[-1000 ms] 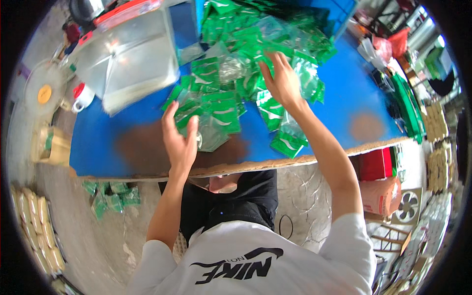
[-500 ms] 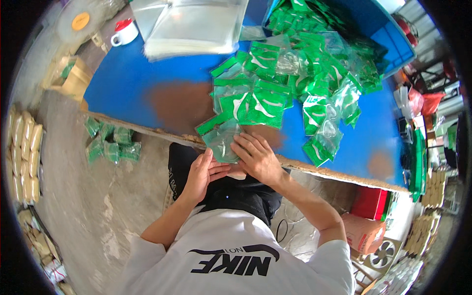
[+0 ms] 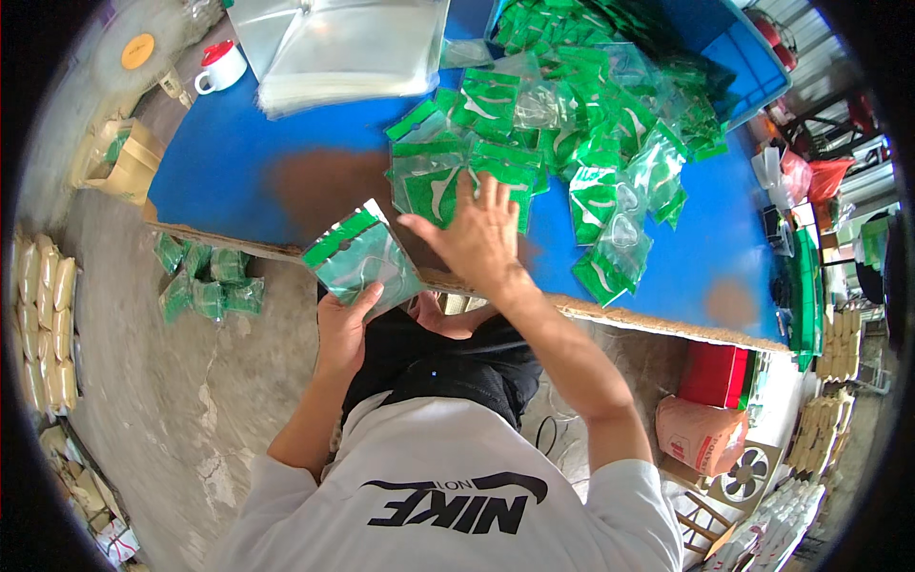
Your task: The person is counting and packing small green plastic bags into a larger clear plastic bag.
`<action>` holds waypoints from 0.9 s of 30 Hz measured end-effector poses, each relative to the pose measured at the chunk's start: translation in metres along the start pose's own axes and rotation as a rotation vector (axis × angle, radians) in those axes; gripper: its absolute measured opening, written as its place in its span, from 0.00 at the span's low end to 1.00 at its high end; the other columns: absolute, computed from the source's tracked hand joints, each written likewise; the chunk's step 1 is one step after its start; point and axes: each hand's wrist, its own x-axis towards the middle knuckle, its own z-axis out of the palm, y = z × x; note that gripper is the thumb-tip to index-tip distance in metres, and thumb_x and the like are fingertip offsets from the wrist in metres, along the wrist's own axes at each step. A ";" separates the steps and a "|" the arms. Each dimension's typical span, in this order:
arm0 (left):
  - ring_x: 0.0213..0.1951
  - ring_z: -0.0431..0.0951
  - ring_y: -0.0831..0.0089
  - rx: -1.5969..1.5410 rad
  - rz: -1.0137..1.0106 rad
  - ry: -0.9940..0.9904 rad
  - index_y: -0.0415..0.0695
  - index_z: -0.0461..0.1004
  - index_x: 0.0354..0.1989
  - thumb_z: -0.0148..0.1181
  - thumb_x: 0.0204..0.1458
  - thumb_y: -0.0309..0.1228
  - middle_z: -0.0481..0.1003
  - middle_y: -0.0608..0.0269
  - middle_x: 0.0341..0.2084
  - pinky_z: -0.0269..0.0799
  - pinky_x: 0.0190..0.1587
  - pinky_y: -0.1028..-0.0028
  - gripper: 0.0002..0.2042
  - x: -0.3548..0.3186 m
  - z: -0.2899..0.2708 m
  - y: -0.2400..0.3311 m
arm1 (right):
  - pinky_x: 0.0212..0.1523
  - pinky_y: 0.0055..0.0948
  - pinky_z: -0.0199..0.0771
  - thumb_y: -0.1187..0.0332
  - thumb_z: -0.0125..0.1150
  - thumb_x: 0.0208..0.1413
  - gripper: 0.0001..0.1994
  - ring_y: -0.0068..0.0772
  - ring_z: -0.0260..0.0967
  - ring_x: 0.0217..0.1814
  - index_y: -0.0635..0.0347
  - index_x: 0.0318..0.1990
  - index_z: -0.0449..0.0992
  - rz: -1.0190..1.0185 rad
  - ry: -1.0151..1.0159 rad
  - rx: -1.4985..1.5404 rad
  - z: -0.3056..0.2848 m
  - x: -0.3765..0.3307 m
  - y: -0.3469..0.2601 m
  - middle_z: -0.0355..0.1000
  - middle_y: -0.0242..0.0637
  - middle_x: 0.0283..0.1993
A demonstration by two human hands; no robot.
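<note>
My left hand [image 3: 342,329] grips a clear plastic packet with a green header [image 3: 355,255] by its lower edge, thumb on top. The packet is tilted over the near edge of the table, and a pale curved shape shows inside it. My right hand [image 3: 477,236] is spread, fingers apart, over the near packets of a heap of green and clear packets [image 3: 586,133]. Its fingertips lie on or just above a green packet [image 3: 434,195]; I cannot tell whether they touch.
The blue table [image 3: 219,162] has brown worn patches. A stack of clear plastic sleeves [image 3: 348,71] and a white mug with a red lid [image 3: 221,69] stand at the back left. A blue crate [image 3: 753,67] holds more packets. Several green bags [image 3: 214,281] lie on the floor.
My left hand has carried the packet left, away from my right hand. My right hand has let go of it and reached forward to the heap, fingers spreading. The view has shifted slightly.
</note>
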 end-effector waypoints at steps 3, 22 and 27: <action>0.49 0.78 0.68 0.036 -0.016 -0.015 0.39 0.71 0.53 0.65 0.53 0.24 0.76 0.61 0.47 0.74 0.53 0.66 0.19 0.001 -0.011 0.001 | 0.54 0.49 0.66 0.42 0.66 0.49 0.37 0.50 0.63 0.56 0.71 0.53 0.71 0.011 -0.217 0.018 0.013 0.011 -0.020 0.66 0.51 0.54; 0.53 0.75 0.66 -0.130 -0.266 -0.288 0.39 0.64 0.60 0.70 0.47 0.24 0.74 0.60 0.51 0.72 0.58 0.62 0.30 -0.014 -0.001 0.016 | 0.41 0.39 0.75 0.74 0.66 0.51 0.09 0.45 0.72 0.40 0.60 0.40 0.79 -0.316 0.057 0.363 -0.002 -0.037 0.043 0.71 0.41 0.40; 0.55 0.75 0.66 -0.230 -0.342 -0.377 0.40 0.65 0.60 0.68 0.50 0.26 0.73 0.61 0.53 0.70 0.59 0.61 0.28 -0.019 0.000 0.012 | 0.38 0.33 0.74 0.79 0.62 0.55 0.08 0.36 0.71 0.39 0.62 0.41 0.73 -0.213 0.275 0.498 -0.018 -0.054 0.026 0.70 0.41 0.39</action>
